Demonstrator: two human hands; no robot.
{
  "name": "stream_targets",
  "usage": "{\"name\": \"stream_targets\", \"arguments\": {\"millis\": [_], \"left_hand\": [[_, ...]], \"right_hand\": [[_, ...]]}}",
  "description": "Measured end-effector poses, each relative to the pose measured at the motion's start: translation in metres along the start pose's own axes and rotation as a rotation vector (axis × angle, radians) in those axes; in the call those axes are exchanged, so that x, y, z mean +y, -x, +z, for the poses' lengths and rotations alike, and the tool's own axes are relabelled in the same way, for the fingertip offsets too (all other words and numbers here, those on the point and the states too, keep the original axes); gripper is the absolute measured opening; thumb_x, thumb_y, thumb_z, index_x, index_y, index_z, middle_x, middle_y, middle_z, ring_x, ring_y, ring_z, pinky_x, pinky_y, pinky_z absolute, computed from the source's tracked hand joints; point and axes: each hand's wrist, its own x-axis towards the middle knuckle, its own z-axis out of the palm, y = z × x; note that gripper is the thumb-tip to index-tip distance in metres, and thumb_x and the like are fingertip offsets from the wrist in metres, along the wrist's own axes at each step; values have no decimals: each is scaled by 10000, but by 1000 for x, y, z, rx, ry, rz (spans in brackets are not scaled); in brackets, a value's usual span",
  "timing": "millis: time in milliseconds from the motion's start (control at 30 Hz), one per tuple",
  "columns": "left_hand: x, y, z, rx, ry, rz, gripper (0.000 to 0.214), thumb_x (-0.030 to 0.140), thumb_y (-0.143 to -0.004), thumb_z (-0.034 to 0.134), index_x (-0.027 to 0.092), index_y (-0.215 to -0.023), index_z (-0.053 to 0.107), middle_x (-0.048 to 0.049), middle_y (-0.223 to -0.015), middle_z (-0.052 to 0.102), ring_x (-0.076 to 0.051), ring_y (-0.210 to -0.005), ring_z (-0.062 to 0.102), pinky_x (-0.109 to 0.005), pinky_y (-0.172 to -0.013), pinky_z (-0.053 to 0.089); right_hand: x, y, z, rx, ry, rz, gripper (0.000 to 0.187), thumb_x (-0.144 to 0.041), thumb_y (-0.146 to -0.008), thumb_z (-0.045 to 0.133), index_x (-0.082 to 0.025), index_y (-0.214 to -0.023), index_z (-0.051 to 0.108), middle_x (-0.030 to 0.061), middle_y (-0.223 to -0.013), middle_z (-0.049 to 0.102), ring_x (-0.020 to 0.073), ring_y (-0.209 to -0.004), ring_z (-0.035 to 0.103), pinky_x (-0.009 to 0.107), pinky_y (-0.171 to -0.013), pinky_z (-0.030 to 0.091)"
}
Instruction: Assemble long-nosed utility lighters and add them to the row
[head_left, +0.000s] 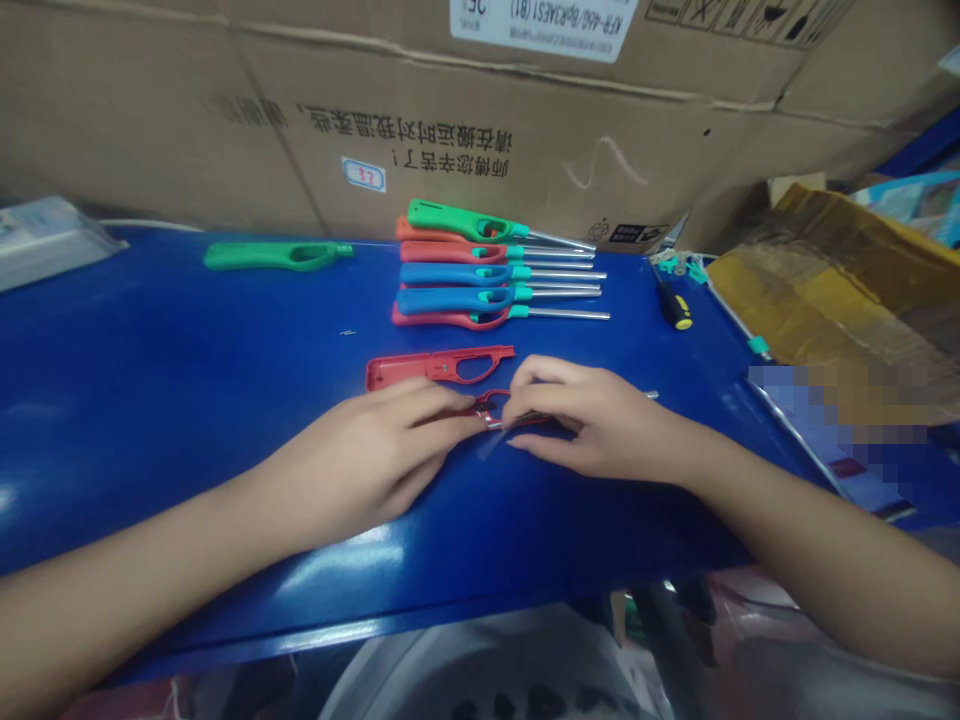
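In the middle of the blue table, my left hand [397, 440] is closed over the handle end of an opened red long-neck lighter [491, 405]. My right hand [577, 415] has its fingers pinched at the lighter's middle, by the trigger loop. A small clear strip shows under its fingertips; I cannot make out what it is. The tip of a metal tube [652, 395] sticks out beyond the right hand. Just behind the hands lies a separate red handle half [442, 367], its inner side facing up. My hands hide much of the lighter.
Several assembled lighters [457, 273] in green, red and blue lie stacked behind. A green handle [270, 256] lies far left, a black-yellow screwdriver [675, 305] to the right. A large cardboard box [225, 120] walls off the back. A yellowish taped box [847, 290] stands at right.
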Motion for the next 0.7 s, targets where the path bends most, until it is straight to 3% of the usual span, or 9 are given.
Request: {"name": "stream_targets", "arguments": {"millis": [100, 267, 400, 500, 700], "left_hand": [[-1, 0, 2, -29, 22, -17, 370, 177, -1039, 471, 236, -1351, 660, -111, -1312, 667, -260, -1178, 640, -414, -997, 570], [-2, 1, 3, -64, 45, -32, 401, 182, -1053, 443, 241, -1409, 618, -116, -1307, 645, -258, -1180, 617, -414, -995, 562], [-2, 1, 2, -75, -14, -2, 408, 172, -1047, 436, 219, -1411, 612, -131, -1317, 635, -277, -1181, 615, -430, -989, 570], [-1, 1, 0, -75, -79, 34, 416, 150, -1031, 450, 201, -1412, 609, -139, -1317, 635, -292, -1176, 607, -450, -994, 571], [-1, 0, 0, -67, -126, 67, 418, 126, -1015, 466, 175, -1403, 614, -147, -1296, 637, -297, -1155, 599, -457, -982, 581]], "right_hand": [[-1, 0, 2, 13, 56, 26, 70, -237, -993, 598, -224, -1005, 666, 28, -1104, 639, 134, -931, 605, 254, -757, 423], [2, -1, 2, 109, -177, 196, 80, -272, -1012, 544, -206, -967, 545, -70, -692, 539, 84, -559, 454, 238, -580, 352], [4, -2, 1, 103, -282, 260, 56, -247, -981, 570, -214, -979, 524, -113, -600, 446, 68, -490, 380, 219, -506, 302], [3, -2, 2, 112, -174, 200, 63, -177, -931, 614, -198, -985, 588, -109, -617, 441, 58, -500, 366, 216, -529, 319], [5, -4, 4, 126, -20, 28, 103, -122, -927, 609, -164, -913, 702, -29, -781, 590, 58, -574, 419, 219, -580, 356]]}}
